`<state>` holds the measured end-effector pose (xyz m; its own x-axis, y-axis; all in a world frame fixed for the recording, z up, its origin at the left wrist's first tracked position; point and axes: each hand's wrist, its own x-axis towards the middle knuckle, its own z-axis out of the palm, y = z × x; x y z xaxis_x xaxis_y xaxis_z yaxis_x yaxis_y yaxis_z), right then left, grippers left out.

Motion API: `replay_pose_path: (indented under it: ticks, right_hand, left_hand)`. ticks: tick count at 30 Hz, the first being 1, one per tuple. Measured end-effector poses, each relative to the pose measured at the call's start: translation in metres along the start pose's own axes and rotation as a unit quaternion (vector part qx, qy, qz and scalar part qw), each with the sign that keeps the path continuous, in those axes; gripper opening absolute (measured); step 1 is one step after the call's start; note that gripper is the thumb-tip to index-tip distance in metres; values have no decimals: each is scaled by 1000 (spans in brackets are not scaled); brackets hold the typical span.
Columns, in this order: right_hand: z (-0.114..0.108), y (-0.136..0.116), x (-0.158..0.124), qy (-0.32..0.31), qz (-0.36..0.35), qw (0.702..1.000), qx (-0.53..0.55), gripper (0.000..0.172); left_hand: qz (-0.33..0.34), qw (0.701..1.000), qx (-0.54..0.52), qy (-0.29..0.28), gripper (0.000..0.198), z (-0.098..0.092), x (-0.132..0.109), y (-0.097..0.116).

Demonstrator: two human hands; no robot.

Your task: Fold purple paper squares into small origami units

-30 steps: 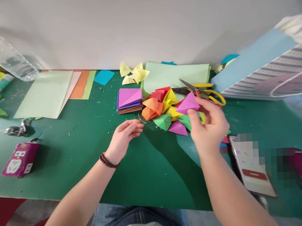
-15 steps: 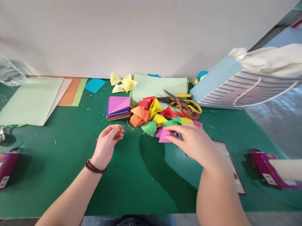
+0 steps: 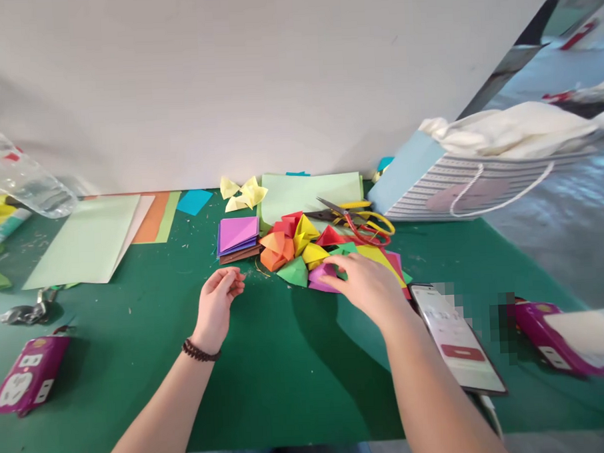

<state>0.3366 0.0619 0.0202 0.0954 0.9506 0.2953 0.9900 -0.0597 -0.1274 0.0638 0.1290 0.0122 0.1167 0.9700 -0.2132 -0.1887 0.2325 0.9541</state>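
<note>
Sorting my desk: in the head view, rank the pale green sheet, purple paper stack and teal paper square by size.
1. pale green sheet, largest
2. purple paper stack
3. teal paper square, smallest

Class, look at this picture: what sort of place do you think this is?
Probably a paper-craft workspace: a green-topped table holds folded paper shapes, a stack of coloured paper squares and scissors.

Head-worn cam looked forward and down from just above the person's lap, close over the green worktable (image 3: 124, 401), with the left hand (image 3: 215, 309) and right hand (image 3: 367, 284) low of centre and the white wall (image 3: 226, 89) filling the top.
</note>
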Motion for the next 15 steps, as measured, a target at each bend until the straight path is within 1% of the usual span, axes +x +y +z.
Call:
replay_pose_path:
  ticks: [2,3,5,6,7,8,9,10,11,12,15]
  right_hand:
    - [-9,-5,3,49,3,998,25,30]
    - [-15,-12,4,84,5,996,41,32]
    - [-23,-32,4,174,4,982,75,35]
    - [-25,-45,2,209,-27,974,85,38]
    - [-23,-59,-2,228,-79,966,92,42]
    - [-19,-73,-7,226,-153,957,96,42]
    - [-12,-85,-13,223,-230,941,110,41]
    - [-3,-96,-18,215,-292,923,128,39]
    - [6,-104,-23,218,-339,904,141,38]
    - [15,-109,-26,214,-353,897,155,37]
    - [32,-109,-30,197,-334,901,196,37]
  left_hand:
    - [28,999,36,9,32,-2,2,-1]
    - [44,997,56,15,32,-3,2,-1]
    - [83,990,107,34,30,-7,4,-1]
    - [107,983,138,49,29,-9,6,-1]
    - [132,974,171,63,28,-13,7,0]
    - [157,963,205,76,27,-16,9,1]
    - [180,950,241,87,27,-19,12,3]
    - [197,936,277,93,28,-22,16,5]
    - [212,921,314,96,29,-24,20,7]
    - [224,905,349,93,29,-25,26,10]
    - [266,854,442,62,27,-17,48,18]
